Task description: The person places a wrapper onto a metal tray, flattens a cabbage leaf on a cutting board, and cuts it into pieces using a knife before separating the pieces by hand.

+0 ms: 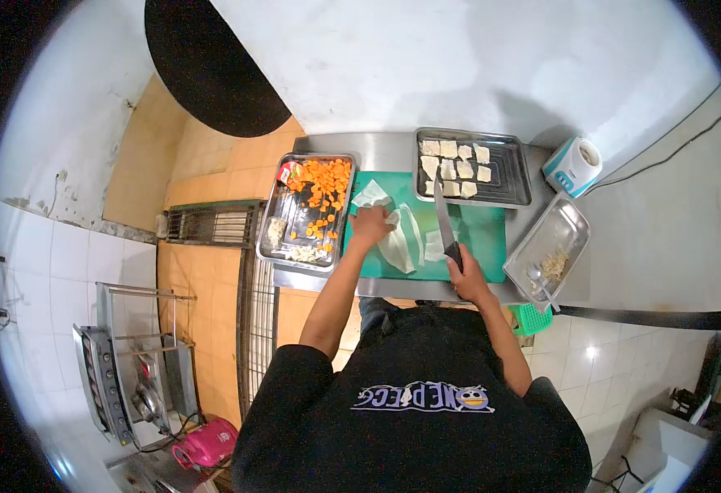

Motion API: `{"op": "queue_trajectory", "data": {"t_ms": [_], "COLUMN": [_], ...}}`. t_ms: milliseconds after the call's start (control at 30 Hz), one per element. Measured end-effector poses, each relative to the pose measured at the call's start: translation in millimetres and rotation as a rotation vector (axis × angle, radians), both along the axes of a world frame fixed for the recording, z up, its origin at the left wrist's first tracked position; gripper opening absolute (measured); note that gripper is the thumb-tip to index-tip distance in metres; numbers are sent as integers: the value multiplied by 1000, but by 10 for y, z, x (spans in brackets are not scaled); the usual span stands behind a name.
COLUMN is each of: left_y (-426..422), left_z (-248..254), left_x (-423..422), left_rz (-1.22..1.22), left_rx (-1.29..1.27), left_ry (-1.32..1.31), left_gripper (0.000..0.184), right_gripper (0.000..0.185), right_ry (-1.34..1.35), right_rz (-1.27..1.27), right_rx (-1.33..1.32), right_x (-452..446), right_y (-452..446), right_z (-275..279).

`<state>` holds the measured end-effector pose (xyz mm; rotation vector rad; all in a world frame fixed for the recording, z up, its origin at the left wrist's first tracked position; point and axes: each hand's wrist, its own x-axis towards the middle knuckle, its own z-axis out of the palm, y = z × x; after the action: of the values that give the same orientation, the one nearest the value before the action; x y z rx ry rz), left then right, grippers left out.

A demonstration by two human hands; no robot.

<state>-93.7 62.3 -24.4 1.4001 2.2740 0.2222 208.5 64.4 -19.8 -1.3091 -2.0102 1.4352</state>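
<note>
My right hand [469, 279] is wrapped around the dark handle of a large kitchen knife [443, 215]. Its broad blade points away from me, over the right part of the green cutting board [483, 238], with the tip near the dark tray. My left hand [370, 226] has its fingers closed on a thin white sheet [371, 194] at the board's left side. Beside that hand lie a larger white sheet [399, 246] and a narrow strip curving along it. Partly behind the knife is a small pale piece [436, 246].
Left of the board, a metal tray [291, 215] holds sliced carrots [325, 182] and pale chopped pieces. At the back, a dark tray [512, 172] carries several pale squares [465, 168]. A steel pan [572, 220] with pale bits and a spoon, and a paper roll [575, 167], stand right.
</note>
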Motion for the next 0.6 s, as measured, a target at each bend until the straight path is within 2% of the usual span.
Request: {"op": "queue_trajectory", "data": {"t_ms": [67, 200, 267, 333, 367, 433, 500, 567, 600], "left_y": [39, 38, 1, -85, -142, -263, -403, -544, -610], "left_z": [7, -58, -130, -154, -164, -148, -167, -103, 54], "left_x": [-65, -131, -206, -280, -314, -347, -351, -326, -292], "left_rz": [-36, -83, -112, -151, -151, -124, -63, 4, 42], "left_rx": [-79, -36, 90, 253, 251, 344, 368, 389, 319], "left_ry": [-33, -43, -174, -288, -289, -504, -579, -651, -687], "left_gripper": [32, 30, 32, 42, 42, 40, 43, 47, 49], "right_gripper": [56, 59, 59, 59, 60, 59, 59, 59, 59], "right_ry": [-27, -55, -94, -108, -120, -205, -288, -266, -264], "right_rz": [-14, 1, 0, 17, 33, 81, 127, 155, 157], "right_rx": [28, 27, 145, 141, 143, 65, -14, 63, 58], "right_x": [99, 235, 275, 319, 333, 287, 259, 228, 207], "right_y": [-37, -117, -149, -152, -146, -172, -185, -205, -207], "right_z": [20, 146, 133, 80, 56, 336, 402, 222, 231]}}
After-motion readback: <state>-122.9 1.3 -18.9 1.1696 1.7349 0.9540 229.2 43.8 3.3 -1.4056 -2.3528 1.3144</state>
